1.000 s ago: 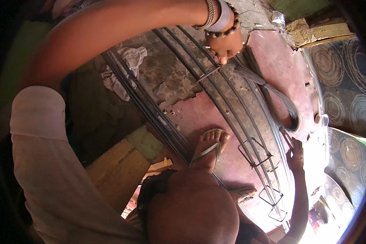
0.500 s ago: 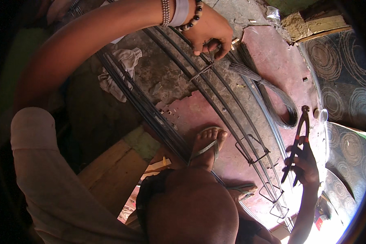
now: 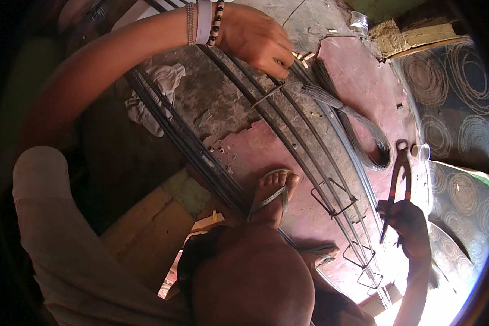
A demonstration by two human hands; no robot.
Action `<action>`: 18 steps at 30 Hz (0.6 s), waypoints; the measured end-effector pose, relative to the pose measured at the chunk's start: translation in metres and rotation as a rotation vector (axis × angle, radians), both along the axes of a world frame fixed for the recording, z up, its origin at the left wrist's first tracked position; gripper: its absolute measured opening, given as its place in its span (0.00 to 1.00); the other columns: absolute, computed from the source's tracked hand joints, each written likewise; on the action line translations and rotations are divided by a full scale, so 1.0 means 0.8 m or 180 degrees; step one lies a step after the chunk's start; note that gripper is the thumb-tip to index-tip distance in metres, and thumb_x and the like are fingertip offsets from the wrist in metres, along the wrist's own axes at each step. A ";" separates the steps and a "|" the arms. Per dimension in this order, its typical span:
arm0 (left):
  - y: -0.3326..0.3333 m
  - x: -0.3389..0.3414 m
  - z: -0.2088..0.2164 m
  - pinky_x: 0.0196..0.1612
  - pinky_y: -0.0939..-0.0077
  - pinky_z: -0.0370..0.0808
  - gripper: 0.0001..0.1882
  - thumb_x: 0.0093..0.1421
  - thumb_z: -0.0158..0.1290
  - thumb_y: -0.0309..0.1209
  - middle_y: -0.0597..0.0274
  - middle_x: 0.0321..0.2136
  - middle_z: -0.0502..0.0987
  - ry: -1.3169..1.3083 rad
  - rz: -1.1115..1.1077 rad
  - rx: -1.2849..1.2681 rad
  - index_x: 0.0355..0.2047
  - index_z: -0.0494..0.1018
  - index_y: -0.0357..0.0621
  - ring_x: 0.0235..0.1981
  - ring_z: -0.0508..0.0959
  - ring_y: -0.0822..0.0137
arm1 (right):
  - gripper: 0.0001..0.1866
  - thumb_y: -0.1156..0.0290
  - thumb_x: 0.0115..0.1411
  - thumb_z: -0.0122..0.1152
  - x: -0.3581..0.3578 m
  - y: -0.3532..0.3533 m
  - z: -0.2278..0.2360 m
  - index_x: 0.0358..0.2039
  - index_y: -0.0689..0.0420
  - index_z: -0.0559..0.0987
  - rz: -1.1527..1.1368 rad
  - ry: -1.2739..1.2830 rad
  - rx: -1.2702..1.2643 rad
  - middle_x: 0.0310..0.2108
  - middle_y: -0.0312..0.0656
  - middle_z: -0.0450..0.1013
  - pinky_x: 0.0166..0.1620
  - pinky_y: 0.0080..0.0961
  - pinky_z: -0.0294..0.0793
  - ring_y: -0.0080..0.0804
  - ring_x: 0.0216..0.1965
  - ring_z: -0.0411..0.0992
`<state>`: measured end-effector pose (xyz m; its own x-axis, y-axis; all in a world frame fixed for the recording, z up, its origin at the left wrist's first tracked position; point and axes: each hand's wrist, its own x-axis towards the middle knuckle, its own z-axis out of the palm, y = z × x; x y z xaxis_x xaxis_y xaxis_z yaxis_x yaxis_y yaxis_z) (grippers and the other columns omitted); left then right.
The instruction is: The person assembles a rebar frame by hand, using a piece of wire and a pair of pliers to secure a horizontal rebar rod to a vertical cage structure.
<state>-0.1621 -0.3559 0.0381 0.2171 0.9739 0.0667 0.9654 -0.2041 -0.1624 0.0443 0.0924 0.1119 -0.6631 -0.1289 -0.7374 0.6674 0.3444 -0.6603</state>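
A long cage of dark steel bars (image 3: pixel 289 135) runs diagonally across the floor, with bent square stirrups (image 3: pixel 334 196) around it. My left hand (image 3: pixel 261 46) is closed at the cage's far part, just above a stirrup (image 3: pixel 267 94). Its knuckles face up, and whatever is in the curled fingers is hidden. At the right, my right hand (image 3: pixel 410 224) grips a pair of pincers (image 3: pixel 396 176) by the handles. Their jaws point away from me, apart from the bars. A bundle of thin tie wire (image 3: pixel 361 122) lies bent in a loop beyond the cage.
More loose steel bars (image 3: pixel 187 144) lie left of the cage, over a crumpled pale cloth (image 3: pixel 165 87). My sandalled foot (image 3: pixel 274 190) stands between these bars and the cage. A wooden beam (image 3: pixel 146 217) is at lower left. Patterned dark fabric (image 3: pixel 440 81) borders the right side.
My left hand has rolled over and shifted a little left, its fingers now curled out of sight. The pincers have turned in my right hand, and their handles look wider apart.
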 end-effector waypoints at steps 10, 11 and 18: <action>0.050 0.004 0.007 0.36 0.72 0.76 0.08 0.58 0.58 0.33 0.70 0.32 0.78 -0.1381 0.1585 -0.1108 0.28 0.73 0.44 0.34 0.78 0.64 | 0.23 0.89 0.45 0.42 -0.015 -0.079 0.027 0.39 0.65 0.80 0.1283 0.0694 0.1143 0.38 0.48 0.80 0.53 0.30 0.73 0.34 0.45 0.78; 0.056 0.010 0.010 0.39 0.74 0.75 0.07 0.56 0.58 0.33 0.71 0.31 0.78 -0.1585 0.1889 -0.1415 0.29 0.74 0.45 0.34 0.77 0.65 | 0.23 0.89 0.47 0.43 -0.031 -0.076 0.020 0.42 0.64 0.80 0.1403 0.0939 0.1189 0.41 0.49 0.79 0.55 0.31 0.73 0.35 0.47 0.77; 0.096 -0.012 0.035 0.29 0.57 0.73 0.26 0.48 0.69 0.49 0.51 0.17 0.77 -0.1512 0.1970 -0.1930 0.18 0.78 0.33 0.22 0.78 0.53 | 0.22 0.79 0.58 0.54 -0.113 -0.020 -0.012 0.54 0.55 0.77 0.4329 0.3870 0.4134 0.65 0.45 0.61 0.65 0.47 0.62 0.46 0.66 0.58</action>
<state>-0.1721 -0.2790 0.0663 -0.2622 0.8047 -0.5326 0.8676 0.4382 0.2349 -0.0457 0.0763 0.1025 -0.6896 -0.6941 -0.2068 -0.6965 0.5573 0.4520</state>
